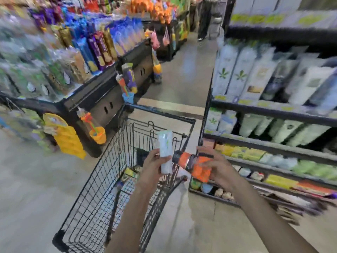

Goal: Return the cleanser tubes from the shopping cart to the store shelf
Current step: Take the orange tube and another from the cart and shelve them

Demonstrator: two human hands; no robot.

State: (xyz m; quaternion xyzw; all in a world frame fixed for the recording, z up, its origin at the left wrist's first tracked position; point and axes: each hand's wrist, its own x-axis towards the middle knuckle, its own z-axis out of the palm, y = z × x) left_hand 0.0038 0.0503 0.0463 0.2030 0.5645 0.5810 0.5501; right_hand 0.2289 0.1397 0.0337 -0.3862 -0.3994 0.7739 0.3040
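Above the black wire shopping cart [102,189], the left hand [152,168] has its fingers and thumb wrapped round the lower half of a white plastic cleanser tube [165,152], which stands nearly upright with its top end well clear of the fist. Just beside it, the right hand [218,168] grips an orange cleanser tube with a black cap [193,164]; this one lies roughly level, its cap pointing left and almost touching the white tube, while the fingers curl over its wide end. Both tubes sit over the cart's right rim, between the basket and the dark metal store shelf [269,112] on the right, whose rows hold white and pale green tubes and boxes. Down in the cart a few more packets lie on the wire floor, though motion blur makes them hard to tell apart. On the left stands a dark display stand [102,84] stacked with bright snack packets, with orange and yellow toys hanging from its side.
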